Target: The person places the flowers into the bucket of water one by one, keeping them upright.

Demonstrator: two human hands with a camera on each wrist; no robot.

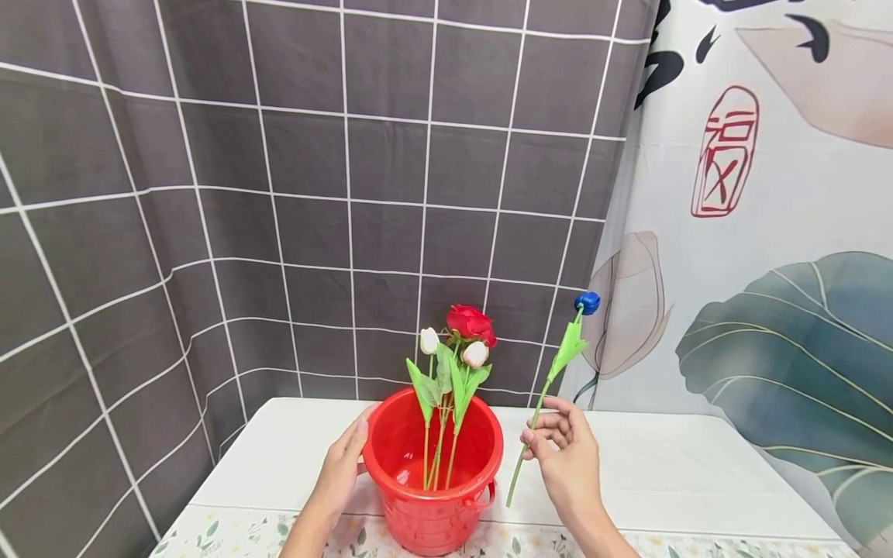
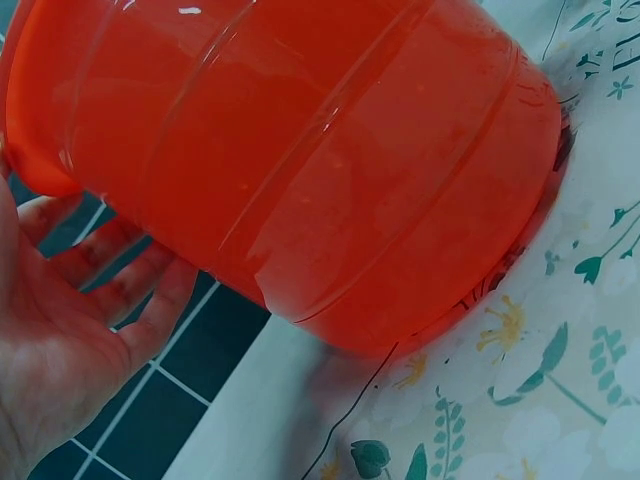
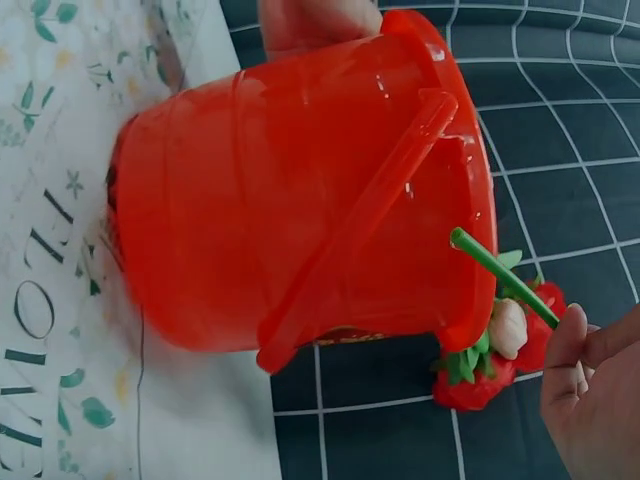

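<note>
A red plastic bucket [image 1: 432, 508] stands on the table. Inside it are a red rose [image 1: 471, 322] and two pale tulips, one white [image 1: 429, 341] and one pinkish [image 1: 476, 354], their stems reaching down to the bottom. My left hand [image 1: 338, 469] rests against the bucket's left side near the rim, and its fingers [image 2: 105, 265] lie fairly straight along the wall. To the right of the bucket, my right hand [image 1: 568, 457] pinches the green stem of a blue tulip [image 1: 587, 303] between thumb and fingers. The tulip is upright, tilted right, with the stem's cut end [image 3: 460, 238] beside the bucket.
A white cover with a floral-print front strip lies over the table [image 1: 663, 465]. Behind it hangs a dark grey curtain [image 1: 300, 232] with white grid lines. At the right is a pale printed curtain [image 1: 788, 217] with leaf shapes. The bucket's red handle [image 3: 360, 230] hangs down its side.
</note>
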